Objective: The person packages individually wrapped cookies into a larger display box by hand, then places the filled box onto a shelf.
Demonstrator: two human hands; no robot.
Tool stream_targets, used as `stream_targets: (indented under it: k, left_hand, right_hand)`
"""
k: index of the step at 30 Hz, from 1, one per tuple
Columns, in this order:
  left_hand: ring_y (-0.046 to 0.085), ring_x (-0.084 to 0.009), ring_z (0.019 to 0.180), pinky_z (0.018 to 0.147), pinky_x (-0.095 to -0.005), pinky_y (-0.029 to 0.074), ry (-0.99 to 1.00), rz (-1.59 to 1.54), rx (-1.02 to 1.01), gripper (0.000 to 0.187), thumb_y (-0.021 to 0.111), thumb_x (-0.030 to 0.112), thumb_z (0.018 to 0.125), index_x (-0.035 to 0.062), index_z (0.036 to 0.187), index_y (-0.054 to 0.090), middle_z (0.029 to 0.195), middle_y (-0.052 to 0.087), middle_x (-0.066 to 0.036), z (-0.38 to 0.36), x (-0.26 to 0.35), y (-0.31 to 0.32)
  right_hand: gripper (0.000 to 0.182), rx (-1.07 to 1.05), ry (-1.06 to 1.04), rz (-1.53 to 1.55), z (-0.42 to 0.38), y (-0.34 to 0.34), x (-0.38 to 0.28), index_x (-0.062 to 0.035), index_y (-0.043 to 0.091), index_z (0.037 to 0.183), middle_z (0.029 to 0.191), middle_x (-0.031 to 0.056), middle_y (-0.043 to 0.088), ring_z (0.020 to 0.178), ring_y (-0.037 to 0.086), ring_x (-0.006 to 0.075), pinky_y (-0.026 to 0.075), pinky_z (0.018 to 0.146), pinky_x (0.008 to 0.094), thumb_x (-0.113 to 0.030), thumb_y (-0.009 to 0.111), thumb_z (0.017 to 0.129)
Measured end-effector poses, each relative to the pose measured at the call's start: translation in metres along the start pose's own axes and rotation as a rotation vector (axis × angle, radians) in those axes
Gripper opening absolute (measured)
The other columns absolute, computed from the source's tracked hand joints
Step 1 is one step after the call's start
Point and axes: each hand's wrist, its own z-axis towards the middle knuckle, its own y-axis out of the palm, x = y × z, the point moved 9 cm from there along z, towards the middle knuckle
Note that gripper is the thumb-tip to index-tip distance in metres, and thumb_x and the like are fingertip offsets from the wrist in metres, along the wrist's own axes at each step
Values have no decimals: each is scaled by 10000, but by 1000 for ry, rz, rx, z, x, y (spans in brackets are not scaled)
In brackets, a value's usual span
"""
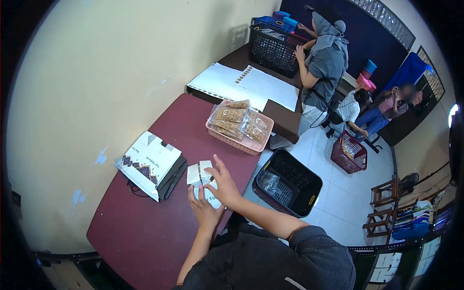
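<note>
A small white paper bag or box (194, 174) with dark print on its side stands near the right edge of the maroon table. My left hand (207, 212) has its fingers wrapped round the near side of it. Over its top and right side is my right hand (223, 187), with fingers spread and some fingertips touching it. Part of the white piece is hidden behind my hands. Left of it lies a stack of white printed paper bags (145, 153) with dark sides and dark cords.
A pink basket (232, 138) of clear snack packets stands at the table's far end. A black crate (309, 186) sits on the floor to the right. Beyond are a dark table with white sheets (275, 87), a black basket (270, 50), a standing person (326, 63) and two others.
</note>
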Motion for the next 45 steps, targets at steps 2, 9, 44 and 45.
stream_targets:
  k: [2, 9, 44, 45]
  left_hand:
    - [267, -454, 1269, 1010, -564, 305, 34, -6, 29, 1062, 860, 307, 553, 104, 1366, 207, 1366, 200, -241, -1, -1, 0]
    - [266, -447, 1270, 1014, -538, 308, -35, -118, 8, 1077, 863, 263, 546, 88, 1379, 204, 1369, 198, -241, 4, -2, -4]
    - [303, -448, 1245, 997, -532, 333, 53, -58, 84, 1129, 824, 453, 611, 15, 1402, 149, 1346, 232, -284, -6, -8, -1]
    - [298, -448, 1249, 1003, -531, 326, 60, -86, 100, 1133, 820, 459, 615, 9, 1402, 140, 1348, 232, -288, -6, -9, -2]
  right_hand:
    - [423, -29, -91, -39, -5, 7, -6, -64, 544, 1133, 1411, 173, 351, 1225, 433, 374, 400, 986, 434, -87, 710, 744]
    - [325, -29, -109, 102, -8, 12, 7, -49, 582, 1099, 1231, 156, 525, 1173, 451, 365, 376, 994, 432, -73, 654, 784]
    - [474, -468, 3, 81, 25, 33, 10, -1, 623, 1131, 1136, 227, 603, 961, 630, 333, 499, 853, 363, -82, 736, 677]
    - [479, -500, 19, 72, 27, 32, 6, 1, 626, 1123, 1142, 221, 604, 964, 630, 335, 500, 846, 360, -95, 749, 670]
